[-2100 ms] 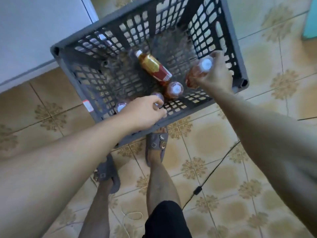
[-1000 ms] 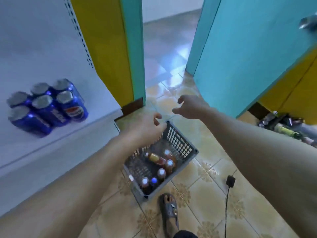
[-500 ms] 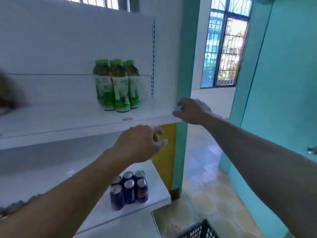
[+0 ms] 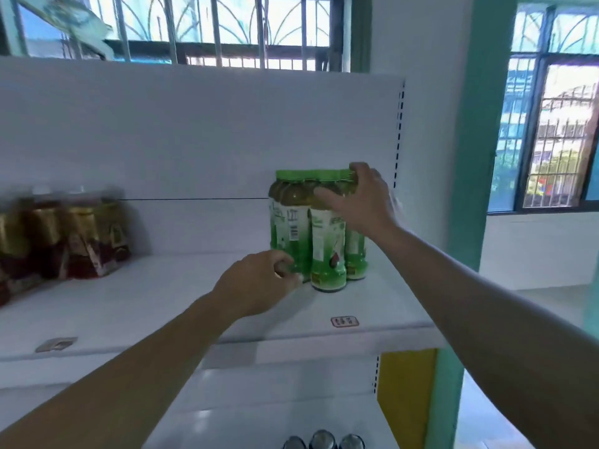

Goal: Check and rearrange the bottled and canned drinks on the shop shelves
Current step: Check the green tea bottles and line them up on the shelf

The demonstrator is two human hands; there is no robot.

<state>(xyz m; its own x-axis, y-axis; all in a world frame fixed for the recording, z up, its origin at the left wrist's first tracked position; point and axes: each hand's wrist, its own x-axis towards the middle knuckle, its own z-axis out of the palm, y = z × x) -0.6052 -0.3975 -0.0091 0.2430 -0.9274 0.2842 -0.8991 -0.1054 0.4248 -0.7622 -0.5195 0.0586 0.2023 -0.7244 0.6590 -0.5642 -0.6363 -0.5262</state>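
We find the green bottles (image 4: 311, 228) upright in a tight cluster toward the 3 o'clock end of the shelf (image 4: 162, 303). The right hand (image 4: 359, 202) closes thumb and fingers over the caps and shoulders at the cluster's 1 o'clock side. The left hand (image 4: 256, 283), fingers curled, meets the base at 7 o'clock; we cannot tell whether it grips. Blurred amber bottles (image 4: 64, 234) stand well apart at 9 o'clock, and can tops (image 4: 324, 440) show on a lower shelf at 6 o'clock.
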